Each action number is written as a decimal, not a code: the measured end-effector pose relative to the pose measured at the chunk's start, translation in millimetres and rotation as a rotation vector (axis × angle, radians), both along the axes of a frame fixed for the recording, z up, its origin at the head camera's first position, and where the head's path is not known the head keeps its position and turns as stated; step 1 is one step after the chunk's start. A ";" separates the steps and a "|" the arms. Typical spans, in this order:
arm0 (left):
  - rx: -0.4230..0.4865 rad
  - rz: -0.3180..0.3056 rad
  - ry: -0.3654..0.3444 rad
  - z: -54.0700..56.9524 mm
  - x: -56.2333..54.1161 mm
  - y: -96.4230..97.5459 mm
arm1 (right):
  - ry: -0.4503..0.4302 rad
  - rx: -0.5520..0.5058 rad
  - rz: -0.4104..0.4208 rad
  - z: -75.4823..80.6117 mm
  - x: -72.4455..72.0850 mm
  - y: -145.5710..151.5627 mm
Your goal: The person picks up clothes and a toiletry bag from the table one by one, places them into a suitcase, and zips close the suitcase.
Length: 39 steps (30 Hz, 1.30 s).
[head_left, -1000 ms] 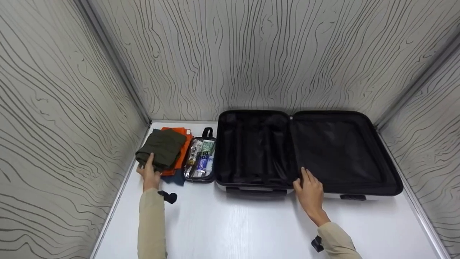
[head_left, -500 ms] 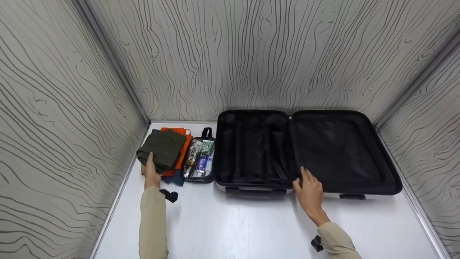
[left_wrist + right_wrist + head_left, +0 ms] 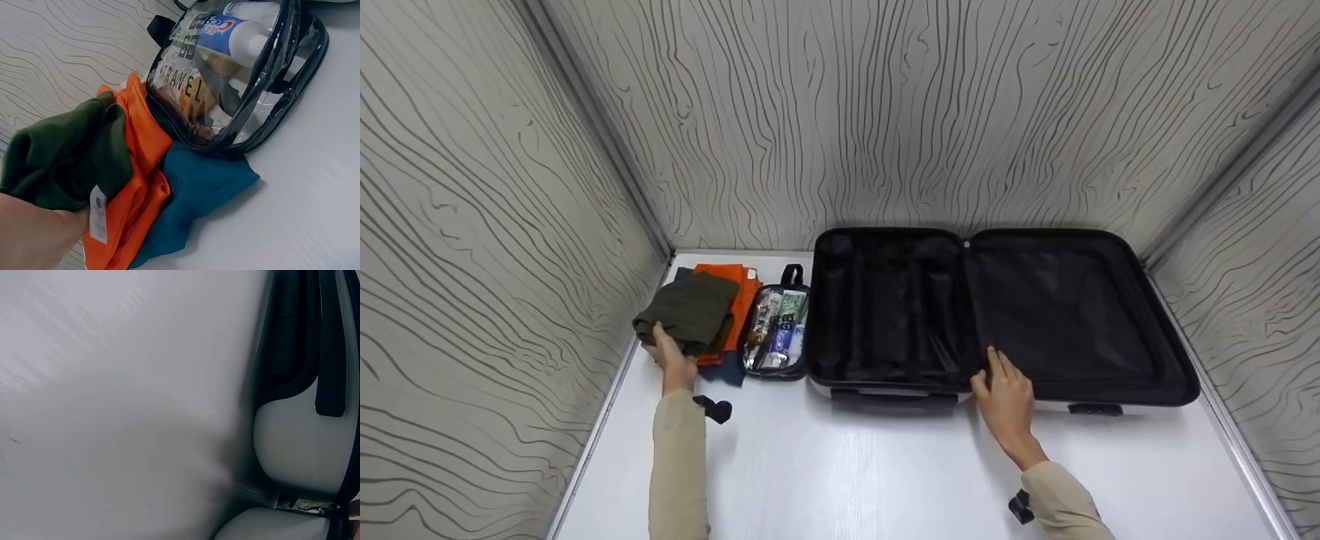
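My left hand (image 3: 673, 361) grips the near edge of a folded dark green garment (image 3: 690, 307), thumb on top and the other fingers hidden beneath it. The garment lies over a folded orange garment (image 3: 743, 306), which has a white label showing in the left wrist view. A blue garment (image 3: 197, 180) sticks out below the orange one. My right hand (image 3: 1006, 401) rests at the front edge of an open black-lined suitcase (image 3: 885, 319), fingers fairly straight where its two halves meet. The right wrist view mostly shows the suitcase's pale outer shell (image 3: 304, 444) and dark handle.
A clear toiletry bag (image 3: 777, 330) with black trim, holding tubes and bottles, stands between the clothes and the suitcase. All sit on a white table (image 3: 840, 465), with patterned walls (image 3: 885, 112) behind and at both sides.
The dark green garment has shifted slightly left in my left hand, uncovering more of the orange one. My right hand stays in place.
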<state>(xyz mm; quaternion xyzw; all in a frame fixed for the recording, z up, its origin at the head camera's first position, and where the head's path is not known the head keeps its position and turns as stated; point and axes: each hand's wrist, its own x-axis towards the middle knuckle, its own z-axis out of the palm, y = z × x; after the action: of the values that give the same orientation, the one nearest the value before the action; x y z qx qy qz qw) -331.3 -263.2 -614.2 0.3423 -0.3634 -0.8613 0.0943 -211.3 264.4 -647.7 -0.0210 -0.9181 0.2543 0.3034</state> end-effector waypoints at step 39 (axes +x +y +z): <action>0.121 -0.084 0.096 12.7 2.2 4.2 | -0.027 -0.027 0.006 -0.4 0.4 0.8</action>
<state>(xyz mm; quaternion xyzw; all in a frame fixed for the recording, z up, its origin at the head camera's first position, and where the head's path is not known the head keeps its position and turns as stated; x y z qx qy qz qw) -329.1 -259.0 -601.5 0.2903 -0.3198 -0.9003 0.0543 -210.9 265.2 -648.1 -0.0260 -0.9187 0.2672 0.2898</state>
